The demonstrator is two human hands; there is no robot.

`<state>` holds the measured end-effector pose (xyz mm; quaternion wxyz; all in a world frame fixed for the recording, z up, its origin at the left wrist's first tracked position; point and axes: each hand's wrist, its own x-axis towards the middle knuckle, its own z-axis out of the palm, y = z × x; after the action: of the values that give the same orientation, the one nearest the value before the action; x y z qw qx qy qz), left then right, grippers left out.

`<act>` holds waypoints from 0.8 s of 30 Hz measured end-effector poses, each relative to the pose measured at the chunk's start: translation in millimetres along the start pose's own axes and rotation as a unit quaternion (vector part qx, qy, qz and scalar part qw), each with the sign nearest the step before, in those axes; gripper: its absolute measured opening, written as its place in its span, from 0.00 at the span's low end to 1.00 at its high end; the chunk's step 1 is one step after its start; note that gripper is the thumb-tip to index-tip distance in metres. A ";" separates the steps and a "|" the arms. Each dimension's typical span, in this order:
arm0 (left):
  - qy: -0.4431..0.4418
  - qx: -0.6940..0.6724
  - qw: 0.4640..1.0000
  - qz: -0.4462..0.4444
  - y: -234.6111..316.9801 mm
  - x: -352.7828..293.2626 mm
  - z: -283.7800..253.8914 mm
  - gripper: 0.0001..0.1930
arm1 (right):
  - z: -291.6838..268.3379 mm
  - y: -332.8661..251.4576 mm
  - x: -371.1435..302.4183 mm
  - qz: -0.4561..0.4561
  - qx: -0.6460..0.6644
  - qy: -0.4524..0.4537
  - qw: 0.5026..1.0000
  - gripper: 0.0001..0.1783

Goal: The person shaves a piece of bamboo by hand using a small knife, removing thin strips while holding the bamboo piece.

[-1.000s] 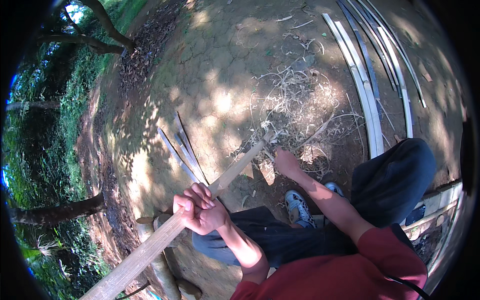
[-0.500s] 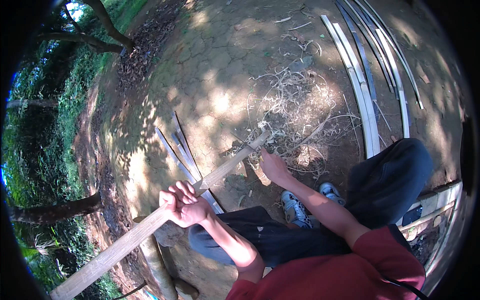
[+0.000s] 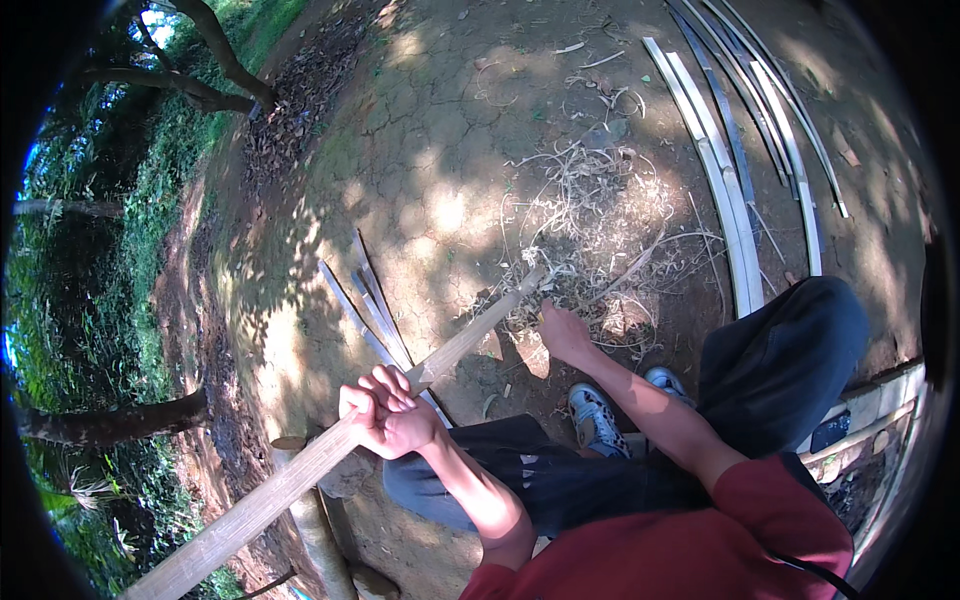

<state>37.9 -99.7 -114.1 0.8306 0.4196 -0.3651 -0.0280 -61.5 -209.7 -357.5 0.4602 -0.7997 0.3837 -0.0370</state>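
A long pale bamboo strip [image 3: 285,487] runs slantwise from the lower left to the middle, its far end over curled shavings [image 3: 590,200]. My left hand [image 3: 390,412] is closed around it about midway, fingers wrapped over the top. Close to the far end, my right hand [image 3: 566,333] is closed on a knife [image 3: 541,317], of which a bit of yellowish handle shows. Its blade is hard to make out now; half a second ago it showed as a thin dark line across the strip.
Several long split bamboo strips [image 3: 722,200] lie on the ground at the right. A smaller group of strips [image 3: 375,315] lies left of centre. A log [image 3: 318,530] stands beside my left knee, and trees [image 3: 225,55] grow at the far left.
Both hands and the strip have shifted a little to the right. My right hand has moved slightly off the strip's edge, and the dark blade no longer shows across it.
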 end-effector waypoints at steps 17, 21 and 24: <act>0.018 0.022 1.000 -0.006 -0.9 -2.4 12.0 0.13 | 24.9 42.3 12.4 0.070 0.045 0.030 0.996 0.16; 0.042 0.026 0.999 0.019 1.8 -3.5 -5.4 0.13 | 4.2 -29.3 -13.1 0.009 0.069 0.009 0.998 0.16; 0.039 0.022 0.998 0.033 -2.6 -1.5 -2.7 0.14 | 47.2 4.9 11.2 0.041 0.061 0.044 0.996 0.16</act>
<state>39.1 -99.0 -117.9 0.8353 0.4260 -0.3468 0.0237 -37.0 -185.0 -391.7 0.4919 -0.7516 0.4329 -0.0762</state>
